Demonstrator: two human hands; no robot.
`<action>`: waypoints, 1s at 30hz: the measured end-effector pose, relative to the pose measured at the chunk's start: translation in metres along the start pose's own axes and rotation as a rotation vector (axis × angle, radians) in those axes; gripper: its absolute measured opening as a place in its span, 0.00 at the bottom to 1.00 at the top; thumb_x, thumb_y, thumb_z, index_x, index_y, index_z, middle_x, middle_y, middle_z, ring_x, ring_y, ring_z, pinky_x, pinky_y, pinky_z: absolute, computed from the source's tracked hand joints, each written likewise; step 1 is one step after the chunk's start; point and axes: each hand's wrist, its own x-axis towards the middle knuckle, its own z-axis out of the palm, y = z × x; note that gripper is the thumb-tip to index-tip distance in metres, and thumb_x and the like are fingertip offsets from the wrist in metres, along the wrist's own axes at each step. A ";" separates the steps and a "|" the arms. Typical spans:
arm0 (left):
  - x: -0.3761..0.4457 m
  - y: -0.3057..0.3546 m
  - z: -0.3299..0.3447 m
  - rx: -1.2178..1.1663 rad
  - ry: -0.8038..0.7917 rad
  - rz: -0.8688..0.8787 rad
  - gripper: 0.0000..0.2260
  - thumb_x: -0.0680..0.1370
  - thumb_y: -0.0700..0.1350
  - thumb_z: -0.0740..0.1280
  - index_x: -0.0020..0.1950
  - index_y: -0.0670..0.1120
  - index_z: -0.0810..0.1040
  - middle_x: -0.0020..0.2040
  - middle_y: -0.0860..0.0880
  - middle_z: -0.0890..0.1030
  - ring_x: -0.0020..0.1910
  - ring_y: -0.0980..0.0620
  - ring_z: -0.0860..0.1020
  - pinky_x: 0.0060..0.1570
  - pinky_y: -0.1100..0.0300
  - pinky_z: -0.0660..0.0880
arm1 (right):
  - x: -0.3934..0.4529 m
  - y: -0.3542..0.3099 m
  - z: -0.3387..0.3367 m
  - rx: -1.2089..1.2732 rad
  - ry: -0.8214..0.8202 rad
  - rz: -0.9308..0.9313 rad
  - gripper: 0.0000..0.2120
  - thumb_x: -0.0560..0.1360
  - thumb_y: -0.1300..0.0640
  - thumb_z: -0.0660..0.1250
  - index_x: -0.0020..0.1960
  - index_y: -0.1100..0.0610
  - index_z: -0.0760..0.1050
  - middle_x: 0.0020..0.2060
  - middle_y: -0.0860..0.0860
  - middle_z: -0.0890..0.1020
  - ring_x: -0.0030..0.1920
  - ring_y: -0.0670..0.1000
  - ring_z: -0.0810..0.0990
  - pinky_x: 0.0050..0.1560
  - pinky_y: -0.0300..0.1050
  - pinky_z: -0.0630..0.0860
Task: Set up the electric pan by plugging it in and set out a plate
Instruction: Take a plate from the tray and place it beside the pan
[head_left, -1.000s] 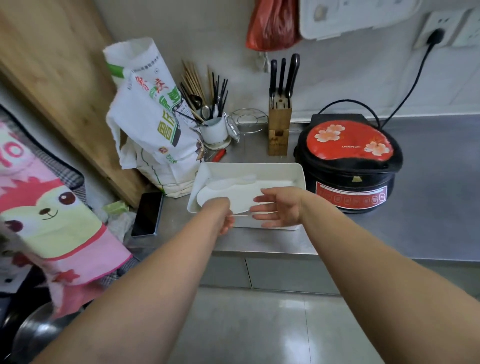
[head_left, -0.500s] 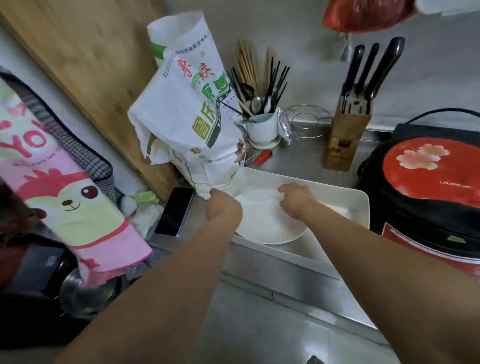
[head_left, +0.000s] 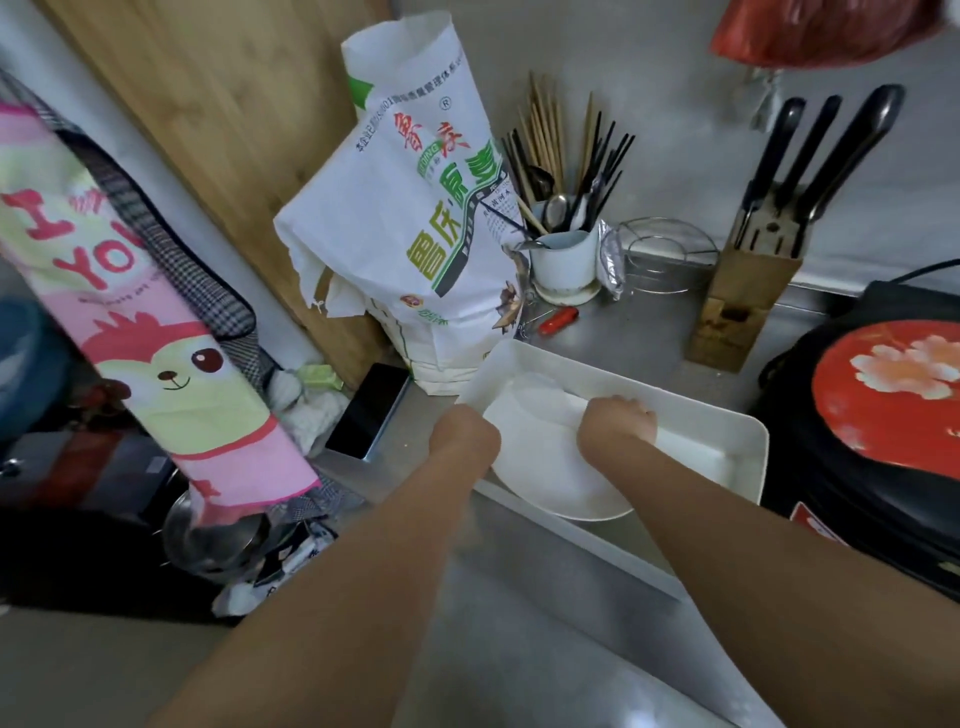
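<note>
Your forearms cross the steel tabletop (head_left: 519, 597) edge and reach into a white rectangular tray (head_left: 727, 423) set on it. Left of the tray: a dark phone (head_left: 368, 410) lying flat, with crumpled white cloth just beside it. A pink cartoon-print apron (head_left: 156, 332) hangs at far left.

The plate (head_left: 545, 467) is white, round, plain. It sits tilted in the tray, its near rim overhanging the tray's front wall.

Your left hand (head_left: 464, 434) is closed in a fist at the plate's left rim; fingers are hidden under it, so I cannot tell if the grip holds the rim. Your right hand (head_left: 618, 421) lies knuckles-up on the plate's upper right, fingers curled down; its grip likewise cannot be told.

Right of the tray, touching or nearly so: the electric pan (head_left: 883, 415), black body, red flowered lid, closed.

Behind the tray: a tall white printed sack (head_left: 415, 234), a small red-handled tool (head_left: 558, 319), a white cup of chopsticks and utensils (head_left: 566, 260), a wire rack (head_left: 667, 254), a wooden knife block (head_left: 743, 301). A wooden board (head_left: 234, 130) leans on the wall.
</note>
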 end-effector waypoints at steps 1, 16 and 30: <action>-0.003 -0.001 0.000 -0.006 0.021 0.007 0.17 0.76 0.39 0.64 0.64 0.37 0.72 0.60 0.40 0.77 0.58 0.41 0.77 0.56 0.53 0.77 | -0.002 0.005 -0.002 0.025 -0.004 0.007 0.20 0.77 0.56 0.57 0.69 0.54 0.70 0.65 0.54 0.73 0.67 0.56 0.69 0.65 0.48 0.64; -0.165 -0.024 -0.031 -0.471 -0.014 0.011 0.08 0.77 0.32 0.61 0.54 0.39 0.75 0.40 0.37 0.78 0.26 0.47 0.72 0.31 0.63 0.78 | -0.161 0.100 -0.072 0.559 0.298 0.083 0.20 0.75 0.57 0.57 0.65 0.63 0.69 0.63 0.62 0.73 0.64 0.63 0.71 0.62 0.51 0.69; -0.330 0.114 0.139 -0.340 -0.248 0.217 0.15 0.76 0.33 0.59 0.62 0.36 0.74 0.59 0.39 0.79 0.57 0.39 0.79 0.48 0.56 0.77 | -0.243 0.382 -0.098 0.651 0.411 0.457 0.17 0.78 0.65 0.54 0.66 0.66 0.65 0.64 0.62 0.69 0.64 0.62 0.70 0.59 0.50 0.71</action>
